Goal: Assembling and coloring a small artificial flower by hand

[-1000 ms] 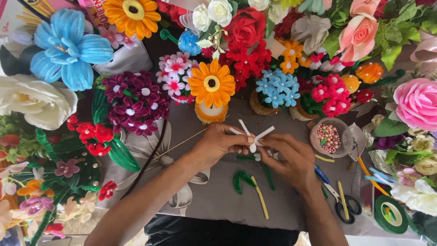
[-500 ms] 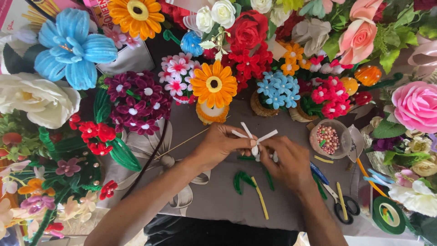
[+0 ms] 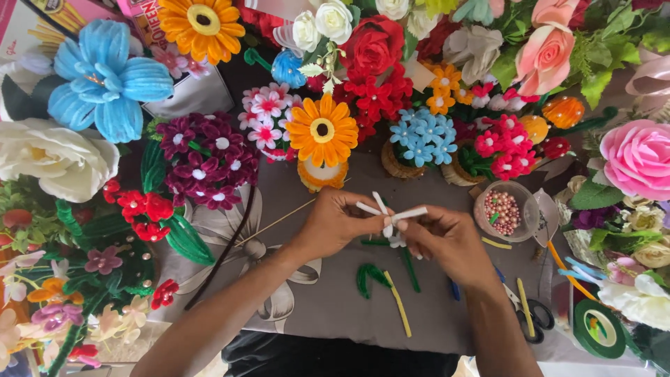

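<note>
My left hand [image 3: 333,222] and my right hand [image 3: 447,241] meet over the grey cloth [image 3: 335,307] and together pinch a small bundle of white pipe cleaners [image 3: 388,214], whose ends stick out like short petals. A thin wooden stick [image 3: 276,223] runs out to the left from under my left hand. Below the hands lie green pipe cleaner pieces [image 3: 370,274] and a yellow piece [image 3: 399,304].
Handmade pipe-cleaner flowers ring the work spot: an orange daisy in a pot [image 3: 322,132], a blue flower [image 3: 105,78], a purple cluster [image 3: 207,155], a pink rose [image 3: 638,157]. A clear cup of beads [image 3: 504,211], scissors [image 3: 532,315] and green tape [image 3: 599,328] sit at right.
Both hands have kept working the white pipe cleaners in place; the white ends have shifted slightly as the fingers twisted them.
</note>
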